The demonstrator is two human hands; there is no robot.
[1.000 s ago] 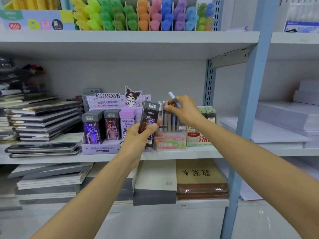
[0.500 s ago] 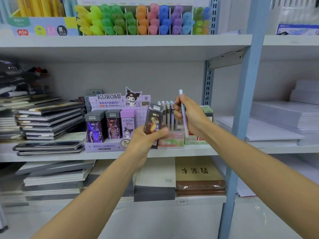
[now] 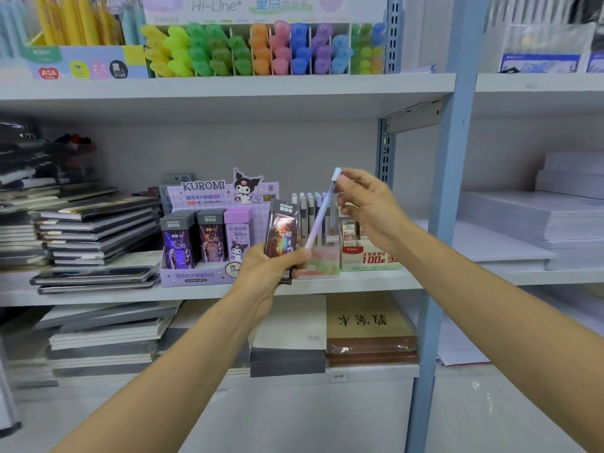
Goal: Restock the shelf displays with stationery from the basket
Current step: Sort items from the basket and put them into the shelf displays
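While the left hand (image 3: 266, 271) grips one box (image 3: 282, 232), the right hand (image 3: 371, 207) pinches one pen (image 3: 322, 210).

Left hand (image 3: 266, 269) grips a dark box (image 3: 281, 235); right hand (image 3: 369, 207) pinches a pale pen (image 3: 322, 210).

Only the person's arms and hands show. The left forearm (image 3: 183, 364) is bare skin from the wrist to the picture's lower edge, slim and smooth, widening toward the elbow. The right forearm (image 3: 490, 295) is bare likewise, cut off at the right edge. The left hand (image 3: 264, 273) and right hand (image 3: 369, 210) are bare too, with slender fingers and narrow wrists. The nails are too blurred to describe.
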